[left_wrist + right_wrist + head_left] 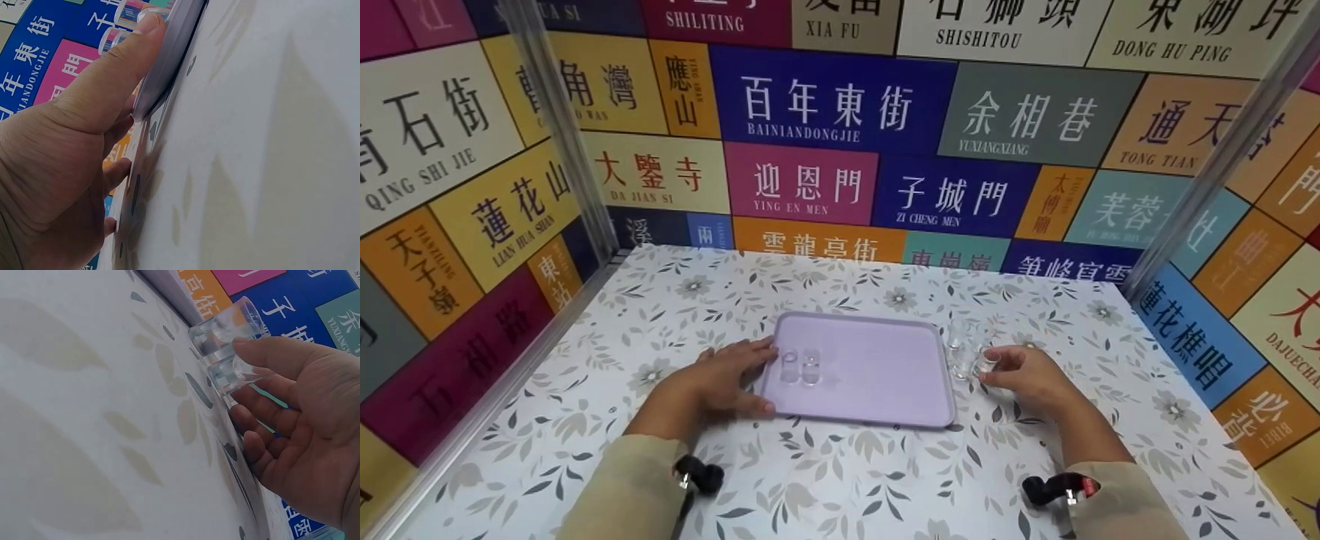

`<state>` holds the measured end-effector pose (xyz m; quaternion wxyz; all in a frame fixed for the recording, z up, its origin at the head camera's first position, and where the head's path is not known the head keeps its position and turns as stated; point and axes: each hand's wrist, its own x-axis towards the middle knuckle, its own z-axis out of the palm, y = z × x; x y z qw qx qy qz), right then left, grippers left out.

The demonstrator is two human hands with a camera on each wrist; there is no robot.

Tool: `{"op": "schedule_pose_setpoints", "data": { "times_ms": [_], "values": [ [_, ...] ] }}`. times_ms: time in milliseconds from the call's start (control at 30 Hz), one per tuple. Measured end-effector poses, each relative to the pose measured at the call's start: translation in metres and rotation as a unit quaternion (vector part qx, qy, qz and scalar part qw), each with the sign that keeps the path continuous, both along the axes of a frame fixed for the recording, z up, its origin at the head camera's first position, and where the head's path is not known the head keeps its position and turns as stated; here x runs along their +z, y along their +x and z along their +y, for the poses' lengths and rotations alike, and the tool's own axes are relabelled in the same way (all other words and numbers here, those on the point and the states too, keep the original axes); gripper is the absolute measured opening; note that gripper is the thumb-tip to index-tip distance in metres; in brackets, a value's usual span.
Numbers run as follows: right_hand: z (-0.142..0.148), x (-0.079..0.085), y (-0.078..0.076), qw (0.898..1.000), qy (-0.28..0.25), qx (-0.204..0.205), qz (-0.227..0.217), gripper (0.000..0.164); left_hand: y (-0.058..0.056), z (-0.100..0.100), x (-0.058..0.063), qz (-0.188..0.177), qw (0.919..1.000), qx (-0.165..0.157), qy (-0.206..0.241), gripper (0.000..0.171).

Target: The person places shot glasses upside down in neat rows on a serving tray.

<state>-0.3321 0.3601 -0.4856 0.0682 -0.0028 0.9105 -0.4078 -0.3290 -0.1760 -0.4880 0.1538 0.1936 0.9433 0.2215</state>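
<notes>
A pale purple tray (877, 375) lies on the table, with two small clear shot glasses (811, 367) upright near its left side. My left hand (709, 382) rests at the tray's left edge, its fingers spread and the thumb touching the rim near the front corner. To the right of the tray, my right hand (1031, 375) pinches a clear shot glass (225, 377) between thumb and fingers. That glass stands on or just above the tabletop; which one, I cannot tell. Directly beside it is another shot glass (239, 320), just off the tray's right edge.
More clear glasses (956, 334) stand behind the gripped one, hard to make out against the pattern. A floral cloth (660, 300) covers the table. Panels with colourful street-name signs (832, 105) enclose its back and sides.
</notes>
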Motion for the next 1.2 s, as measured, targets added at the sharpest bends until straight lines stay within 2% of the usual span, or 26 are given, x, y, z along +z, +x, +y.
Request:
{"op": "schedule_pose_setpoints", "data": {
  "times_ms": [167, 333, 633, 800, 900, 1067, 1200],
  "values": [
    [0.0, -0.007, -0.002, 1.0, 0.016, 0.0, 0.004, 0.06, 0.0, 0.0, -0.002, -0.002, 1.0, 0.005, 0.0, 0.109],
    [0.0, -0.012, -0.005, 0.999, 0.038, 0.009, 0.025, 0.061, 0.001, 0.0, -0.001, 0.013, 0.9999, 0.001, -0.008, 0.108],
    [0.002, -0.008, -0.003, 0.998, 0.067, -0.004, 0.022, 0.054, 0.001, 0.001, 0.0, 0.004, 1.0, 0.004, -0.004, 0.107],
    [0.004, -0.002, 0.001, 0.999, 0.01, -0.04, 0.015, 0.049, 0.001, 0.001, 0.001, 0.004, 1.0, 0.006, -0.006, 0.107],
    [0.004, 0.004, 0.002, 0.998, -0.032, -0.054, 0.028, 0.047, 0.001, 0.001, 0.001, 0.005, 0.9999, 0.005, -0.01, 0.107],
    [0.0, 0.014, 0.004, 0.995, -0.032, -0.057, 0.072, 0.05, 0.001, 0.001, 0.0, 0.007, 1.0, 0.001, -0.005, 0.105],
    [-0.006, 0.02, 0.004, 0.994, -0.039, -0.068, 0.076, 0.059, 0.001, 0.0, 0.0, 0.007, 1.0, -0.002, 0.002, 0.105]
  ]
}}
